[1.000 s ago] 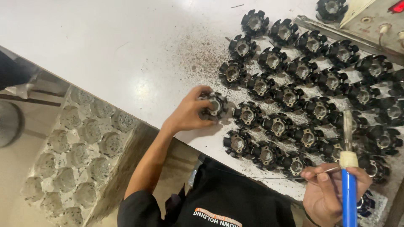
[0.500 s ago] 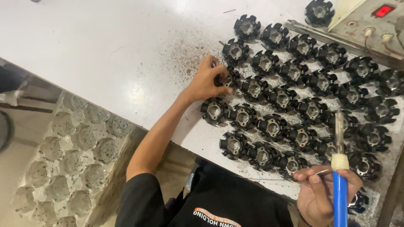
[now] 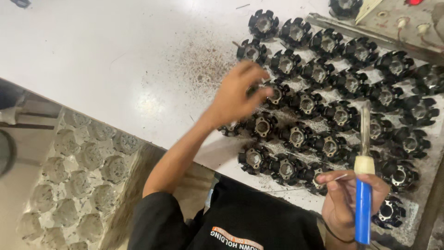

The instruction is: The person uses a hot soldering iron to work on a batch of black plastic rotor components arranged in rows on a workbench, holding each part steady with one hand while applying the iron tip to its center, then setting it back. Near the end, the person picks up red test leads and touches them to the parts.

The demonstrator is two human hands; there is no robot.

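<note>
Several rows of black round parts with metal centres (image 3: 333, 92) lie on a white table (image 3: 115, 55). My left hand (image 3: 238, 95) reaches out over them, its fingers loosely curled around one black part (image 3: 276, 95) in the left of the rows. Motion blur hides whether it grips that part. At the bottom right, my right hand (image 3: 347, 199) holds a soldering iron with a blue handle (image 3: 364, 208). The metal tip points up over the parts. A thin wire (image 3: 340, 177) is pinched between the thumb and a finger of that hand.
A grey moulded tray with round pockets (image 3: 69, 185) sits below the table edge at the lower left. Dark specks (image 3: 203, 65) dust the table beside the parts. A grey metal bar (image 3: 370, 34) and a panel with small fittings lie at the top right.
My left hand moved from a part near the front of the rows up and to the right, to a part deeper in the rows. The right hand with the iron stayed about where it was.
</note>
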